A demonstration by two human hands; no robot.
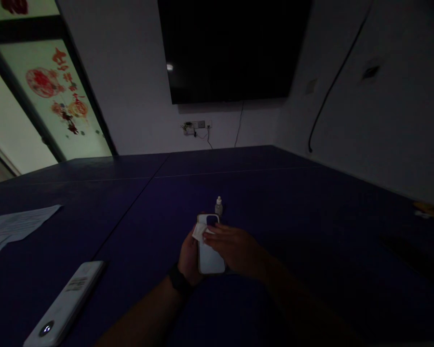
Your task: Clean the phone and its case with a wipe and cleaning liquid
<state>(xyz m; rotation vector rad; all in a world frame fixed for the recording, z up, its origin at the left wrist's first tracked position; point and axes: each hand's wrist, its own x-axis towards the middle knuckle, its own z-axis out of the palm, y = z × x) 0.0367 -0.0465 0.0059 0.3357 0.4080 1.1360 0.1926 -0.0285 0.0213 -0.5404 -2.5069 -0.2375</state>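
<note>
A light-coloured smartphone (211, 260) with a dark camera block at its upper right is held back side up, above the dark blue table. My left hand (189, 258), with a black band on the wrist, is closed around its left edge. Over the phone's upper part lies my right hand (231, 245), its fingers pressing a white wipe (198, 232) against the back. Just beyond the phone's top edge stands a small clear bottle (219, 207) with a white cap, upright.
A long white device (67, 303) with a lit round display lies at the front left of the table (275, 202). Printed sheets (21, 224) are at the far left. A yellowish item (432, 211) sits at the right edge. A large dark screen (235, 53) hangs on the wall.
</note>
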